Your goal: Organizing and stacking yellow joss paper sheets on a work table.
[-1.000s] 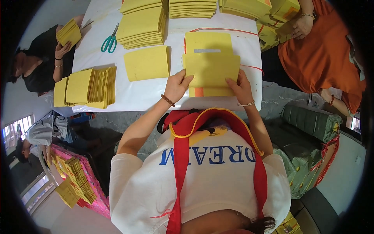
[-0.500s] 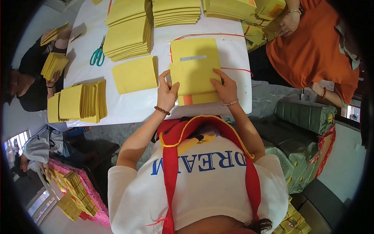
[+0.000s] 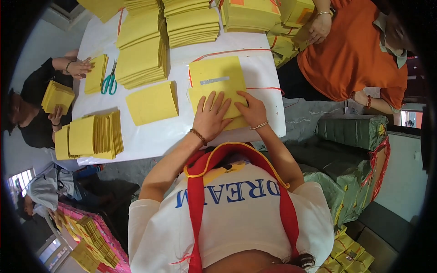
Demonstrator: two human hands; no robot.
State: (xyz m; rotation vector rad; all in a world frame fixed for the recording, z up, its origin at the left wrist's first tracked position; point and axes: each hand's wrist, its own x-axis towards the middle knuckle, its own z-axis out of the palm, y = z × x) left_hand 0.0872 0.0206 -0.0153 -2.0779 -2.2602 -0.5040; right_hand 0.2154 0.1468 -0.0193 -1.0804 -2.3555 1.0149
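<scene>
A stack of yellow paper sheets (image 3: 216,67) lies in front of me on the white-covered table (image 3: 182,141), with a silver-grey strip (image 3: 215,80) across it. Its near part looks folded over, up to the strip. My left hand (image 3: 210,117) rests flat on this part, fingers spread. My right hand (image 3: 252,112) presses on its right side, thumb and fingers apart. Red string (image 3: 264,88) shows at both sides of the stack. To the left lies a folded yellow bundle (image 3: 150,105), touched by neither hand.
Teal-handled scissors (image 3: 109,83) lie left of tall yellow paper stacks (image 3: 142,59). More folded bundles (image 3: 93,136) stand at the near left corner. Co-workers sit at the left, one holding yellow paper, and a person in orange (image 3: 355,54) is at the right. Green wrapped bales (image 3: 350,132) stand at right.
My hands have gone from gripping the paper's sides to pressing on its top, the left one spreading flat. The left co-worker has put a yellow bundle on the table. The view has shifted slightly.
</scene>
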